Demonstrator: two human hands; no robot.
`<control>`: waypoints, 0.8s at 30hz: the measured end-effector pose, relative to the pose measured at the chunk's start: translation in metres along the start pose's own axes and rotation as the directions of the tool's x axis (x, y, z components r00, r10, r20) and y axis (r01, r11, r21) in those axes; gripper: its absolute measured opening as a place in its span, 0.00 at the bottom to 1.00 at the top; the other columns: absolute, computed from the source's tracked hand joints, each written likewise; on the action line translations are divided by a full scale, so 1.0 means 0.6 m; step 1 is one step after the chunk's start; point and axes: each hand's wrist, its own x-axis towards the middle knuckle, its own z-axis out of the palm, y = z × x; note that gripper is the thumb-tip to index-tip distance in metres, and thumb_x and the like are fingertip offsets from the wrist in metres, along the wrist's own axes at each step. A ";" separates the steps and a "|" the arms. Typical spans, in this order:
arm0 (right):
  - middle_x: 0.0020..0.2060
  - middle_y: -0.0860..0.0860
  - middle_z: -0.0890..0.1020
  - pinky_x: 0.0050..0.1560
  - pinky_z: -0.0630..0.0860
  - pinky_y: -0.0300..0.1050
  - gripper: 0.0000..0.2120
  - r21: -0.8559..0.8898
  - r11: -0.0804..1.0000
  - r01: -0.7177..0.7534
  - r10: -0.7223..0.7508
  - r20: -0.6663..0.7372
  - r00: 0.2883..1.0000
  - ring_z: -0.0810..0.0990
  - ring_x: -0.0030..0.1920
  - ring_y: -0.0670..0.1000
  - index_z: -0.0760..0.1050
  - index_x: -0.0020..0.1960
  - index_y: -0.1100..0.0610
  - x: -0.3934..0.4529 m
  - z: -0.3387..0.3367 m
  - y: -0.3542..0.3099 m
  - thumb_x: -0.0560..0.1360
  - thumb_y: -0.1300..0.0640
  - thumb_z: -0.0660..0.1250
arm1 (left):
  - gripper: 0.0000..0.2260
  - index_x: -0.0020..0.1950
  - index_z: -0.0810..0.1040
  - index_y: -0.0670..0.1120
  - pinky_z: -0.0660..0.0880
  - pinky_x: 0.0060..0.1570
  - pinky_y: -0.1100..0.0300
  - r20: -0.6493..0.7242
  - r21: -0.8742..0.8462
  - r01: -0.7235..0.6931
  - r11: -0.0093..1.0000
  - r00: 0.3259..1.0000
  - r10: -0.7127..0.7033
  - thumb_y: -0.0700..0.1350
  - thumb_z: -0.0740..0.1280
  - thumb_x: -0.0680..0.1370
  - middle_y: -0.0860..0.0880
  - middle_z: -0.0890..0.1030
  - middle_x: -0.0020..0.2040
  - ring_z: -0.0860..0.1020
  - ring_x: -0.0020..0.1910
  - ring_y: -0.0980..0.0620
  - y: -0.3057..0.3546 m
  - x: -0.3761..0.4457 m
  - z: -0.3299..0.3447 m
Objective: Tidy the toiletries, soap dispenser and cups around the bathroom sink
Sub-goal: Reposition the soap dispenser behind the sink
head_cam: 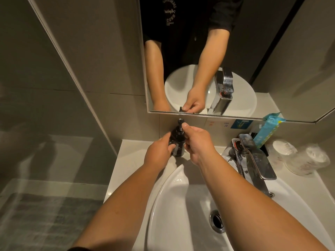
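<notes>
1. Hands first: my left hand point(159, 151) grips the soap dispenser point(176, 142) body; my right hand point(197, 144) pinches its pump neck.
2. Dispenser stands at the tabletop's point(126, 160) back edge, behind the sink point(163, 196).
3. I judge it rigid, moderately heavy, probably slick; hold the body.
4. Long axis upright, nozzle toward the mirror point(272, 69).

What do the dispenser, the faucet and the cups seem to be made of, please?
Dispenser: dark glossy bottle, plastic or glass, unclear. Faucet: polished chrome-look metal, mirror reflections and water spots. Cups: thin clear plastic; the counter shows through them.
</notes>
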 end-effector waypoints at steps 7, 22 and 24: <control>0.24 0.44 0.81 0.21 0.70 0.31 0.08 0.040 0.999 0.006 -0.006 -0.002 1.000 0.78 0.24 0.40 0.79 0.41 0.55 0.000 0.000 -0.001 0.77 0.53 0.66 | 0.19 0.71 0.66 0.52 0.75 0.48 0.54 0.006 0.014 0.014 1.000 1.000 -0.014 0.50 0.62 0.80 0.48 0.80 0.58 0.79 0.52 0.46 0.002 0.001 0.000; 0.23 0.43 0.79 0.22 0.69 0.32 0.08 0.029 1.000 -0.005 0.005 -0.030 1.000 0.76 0.23 0.39 0.78 0.42 0.54 0.002 -0.006 0.001 0.77 0.52 0.66 | 0.20 0.71 0.66 0.51 0.74 0.47 0.54 0.012 0.032 -0.009 0.999 1.000 0.009 0.49 0.62 0.80 0.47 0.80 0.58 0.78 0.53 0.45 0.005 0.000 -0.002; 0.23 0.42 0.79 0.22 0.69 0.32 0.07 0.027 1.000 -0.001 0.002 -0.036 0.999 0.76 0.22 0.39 0.78 0.43 0.54 0.003 -0.007 0.001 0.77 0.52 0.66 | 0.20 0.71 0.65 0.51 0.75 0.48 0.53 0.018 0.041 -0.013 0.999 1.000 0.013 0.50 0.62 0.80 0.46 0.80 0.58 0.78 0.53 0.45 0.005 0.001 -0.003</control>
